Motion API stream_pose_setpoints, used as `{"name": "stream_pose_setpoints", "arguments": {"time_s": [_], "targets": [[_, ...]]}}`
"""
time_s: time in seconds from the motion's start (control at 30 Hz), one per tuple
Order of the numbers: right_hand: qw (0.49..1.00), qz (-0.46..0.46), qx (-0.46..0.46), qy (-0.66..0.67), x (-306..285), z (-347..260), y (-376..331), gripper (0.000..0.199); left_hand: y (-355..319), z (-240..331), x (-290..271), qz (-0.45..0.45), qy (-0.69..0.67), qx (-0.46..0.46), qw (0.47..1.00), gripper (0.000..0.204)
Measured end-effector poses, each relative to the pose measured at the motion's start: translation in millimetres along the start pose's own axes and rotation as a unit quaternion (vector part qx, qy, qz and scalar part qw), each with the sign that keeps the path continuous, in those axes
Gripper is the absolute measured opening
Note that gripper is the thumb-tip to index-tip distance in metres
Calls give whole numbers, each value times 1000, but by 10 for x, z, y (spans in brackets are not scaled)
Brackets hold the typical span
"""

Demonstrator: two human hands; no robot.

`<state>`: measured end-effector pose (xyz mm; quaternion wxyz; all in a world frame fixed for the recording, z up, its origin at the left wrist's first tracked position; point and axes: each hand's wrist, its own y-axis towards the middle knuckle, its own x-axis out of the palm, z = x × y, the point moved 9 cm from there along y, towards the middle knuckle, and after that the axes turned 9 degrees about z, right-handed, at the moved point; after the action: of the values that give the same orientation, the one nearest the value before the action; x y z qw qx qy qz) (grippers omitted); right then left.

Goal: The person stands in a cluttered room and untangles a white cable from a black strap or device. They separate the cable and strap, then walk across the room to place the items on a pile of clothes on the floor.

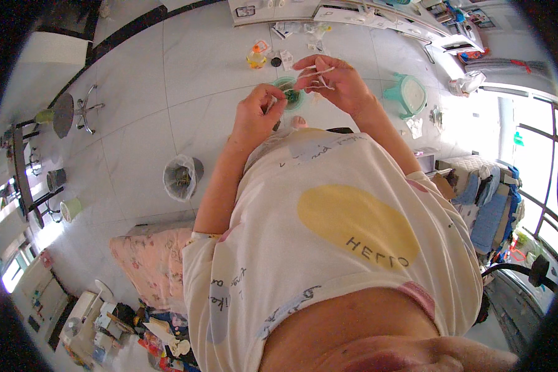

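Observation:
A thin white cord runs in loose strands between my hands. My left hand is closed, with thumb and forefinger pinched on one end of the cord. My right hand has strands passing over and between its bent fingers, and it grips the cord near the thumb. Behind and below both hands stands a small green basin with dark green stuff in it, partly hidden by the hands. What the stuff is, I cannot make out.
A green plastic stool stands to the right. A lined waste bin is at the left. Beyond the hands lie a bottle of yellow liquid, a dark round lid and scraps of paper on the tiled floor. A pink floral cover lies behind left.

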<state>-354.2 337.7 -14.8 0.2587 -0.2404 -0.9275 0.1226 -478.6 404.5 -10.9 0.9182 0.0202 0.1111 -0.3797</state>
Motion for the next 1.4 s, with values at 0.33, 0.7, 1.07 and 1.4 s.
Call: {"name": "stream_pose_setpoints", "arguments": {"time_s": [0.33,0.7,1.07,1.4], "targets": [[960,-82,66,-258,56,150,-133,19,45,-168,-58,14,-218,-129,967,25],[983,-102,-99,118,-62,-161,-2,6,27,-301,19,-16,-264,-165,950,53],[955,-109,-36,273,-137,-104,-155,14,68,-401,-172,83,-387,-179,901,36],[947,-94,-26,306,-68,-160,-111,21,100,-553,-447,181,-335,-163,910,22]]}}
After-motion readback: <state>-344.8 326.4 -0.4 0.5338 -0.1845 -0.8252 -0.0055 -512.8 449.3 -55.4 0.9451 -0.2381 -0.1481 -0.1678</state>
